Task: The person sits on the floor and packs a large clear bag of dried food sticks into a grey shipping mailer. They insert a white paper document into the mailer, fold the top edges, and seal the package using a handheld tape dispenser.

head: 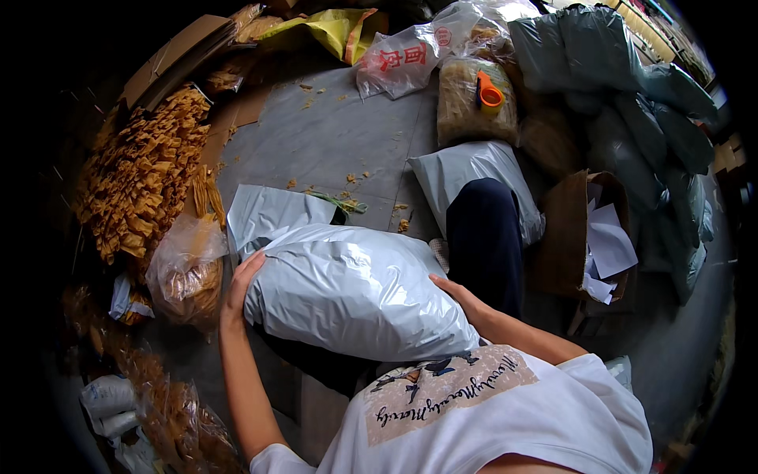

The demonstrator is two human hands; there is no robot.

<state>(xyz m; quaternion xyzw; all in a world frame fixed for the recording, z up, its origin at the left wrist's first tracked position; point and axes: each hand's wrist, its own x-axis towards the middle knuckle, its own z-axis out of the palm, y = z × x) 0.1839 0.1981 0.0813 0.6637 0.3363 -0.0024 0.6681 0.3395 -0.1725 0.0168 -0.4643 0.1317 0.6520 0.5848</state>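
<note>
A bulging, pale grey plastic mailing bag (pixel 355 290) lies across my lap. My left hand (pixel 244 281) presses against its left end near the upper corner, and my right hand (pixel 465 299) rests along its right side. The two hands hold the bag between them. Its wide flap (pixel 275 210) spreads out flat at the upper left, beyond my left hand. What is inside the bag is hidden.
Dried yellow-brown sheets (pixel 142 178) are heaped at the left, beside a clear bag (pixel 186 284). An orange tape dispenser (pixel 490 95) sits on a packed bag. Another grey mailer (pixel 468 172), a carton with papers (pixel 562 237) and piled mailers (pixel 616 65) stand right.
</note>
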